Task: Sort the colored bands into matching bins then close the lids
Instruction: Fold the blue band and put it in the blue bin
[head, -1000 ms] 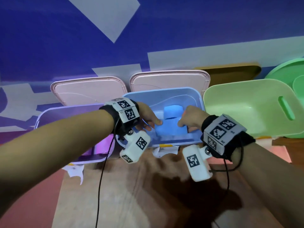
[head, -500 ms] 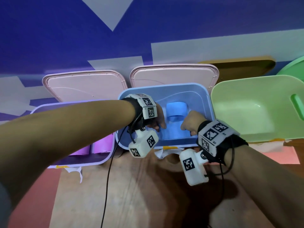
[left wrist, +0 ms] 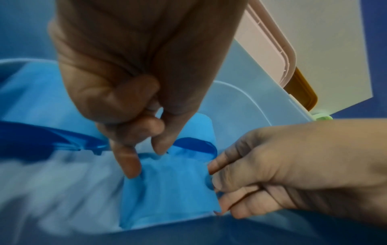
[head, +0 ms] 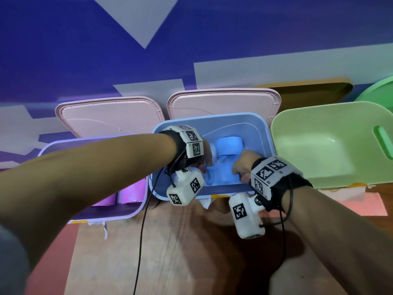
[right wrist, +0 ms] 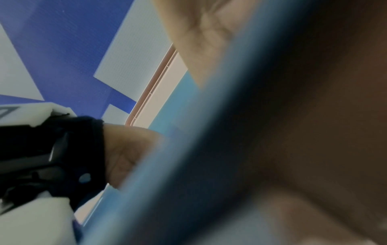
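Off to the left of both hands sits the purple bin (head: 93, 145), open, with purple bands (head: 133, 191) lying in its near end and its pink lid (head: 110, 118) propped up behind.

Next comes the left hand (head: 205, 155), reaching down into the blue bin (head: 263, 133). Seen from the left wrist, its fingertips (left wrist: 127, 167) are curled and pinching the left edge of a blue band (left wrist: 167, 187) that lies low in the bin. A second blue band (head: 228, 144), rolled into a loop, stands just beyond the fingers, near the back wall.

The right hand (head: 243, 165) pinches the band's opposite edge, its fingers (left wrist: 217, 165) bent against the cloth. So the band hangs gathered and wrinkled between the two grips, already inside the matching bin. The right wrist view is mostly blur and bin rim, so it adds nothing about the grip.

Right of that hand is the green bin (head: 331, 145), well apart.

What I would worry about: if one hand lets go before the other, the stretched band may snap back and flick over the near rim. It could also bunch up high enough to foul the blue bin's lid (head: 223, 101), which still stands open behind. Both wrist cords dangle close to the rim too, and may snag on withdrawal.
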`<action>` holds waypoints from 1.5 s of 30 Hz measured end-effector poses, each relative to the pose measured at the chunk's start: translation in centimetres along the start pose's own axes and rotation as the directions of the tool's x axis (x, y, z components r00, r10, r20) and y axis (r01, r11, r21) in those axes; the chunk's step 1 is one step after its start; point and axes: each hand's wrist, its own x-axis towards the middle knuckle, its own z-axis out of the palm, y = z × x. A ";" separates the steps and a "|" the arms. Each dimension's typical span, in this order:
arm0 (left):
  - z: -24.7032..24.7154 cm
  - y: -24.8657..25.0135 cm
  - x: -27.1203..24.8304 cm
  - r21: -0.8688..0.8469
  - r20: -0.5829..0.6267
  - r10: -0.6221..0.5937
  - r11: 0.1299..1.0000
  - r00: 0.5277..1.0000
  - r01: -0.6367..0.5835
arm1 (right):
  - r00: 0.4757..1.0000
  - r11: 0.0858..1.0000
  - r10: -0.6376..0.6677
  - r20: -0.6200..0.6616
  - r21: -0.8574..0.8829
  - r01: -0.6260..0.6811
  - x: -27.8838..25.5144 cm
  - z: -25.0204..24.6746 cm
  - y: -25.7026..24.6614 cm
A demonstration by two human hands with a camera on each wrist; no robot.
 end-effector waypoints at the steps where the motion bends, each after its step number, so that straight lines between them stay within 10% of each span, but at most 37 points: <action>1: 0.2 0.1 -0.8 0.020 -0.016 -0.001 1.000 1.000 0.001 | 1.000 1.000 -0.013 0.000 0.002 0.013 -0.1 0.0 0.2; 6: 1.0 0.1 -4.4 0.186 -0.234 0.228 0.965 0.945 -0.187 | 0.997 0.977 -0.045 -0.068 0.204 0.058 -1.0 -0.1 0.6; 21: 3.9 -2.0 -13.0 0.554 -0.428 0.495 0.805 0.756 -0.213 | 0.859 0.958 -0.284 -0.427 -0.103 0.266 -7.7 -0.3 2.2; 28: 6.5 -4.0 -14.7 0.652 -0.526 0.643 0.725 0.557 -0.222 | 0.772 0.932 -0.332 -0.543 -0.060 0.358 -9.1 -0.3 4.4; 36: 12.2 -5.7 -14.2 0.668 -0.362 0.809 0.572 0.464 -0.475 | 0.621 0.850 -0.487 -0.614 -0.170 0.498 -11.9 2.1 8.8; 41: 16.6 -4.6 -10.4 0.816 -0.256 0.819 0.468 0.514 -0.339 | 0.720 0.840 -0.541 -0.434 -0.309 0.445 -10.7 3.6 12.2; 45: 18.8 -2.9 -6.7 0.721 -0.293 0.800 0.545 0.524 -0.428 | 0.792 0.872 -0.484 -0.373 -0.277 0.403 -8.1 4.2 14.6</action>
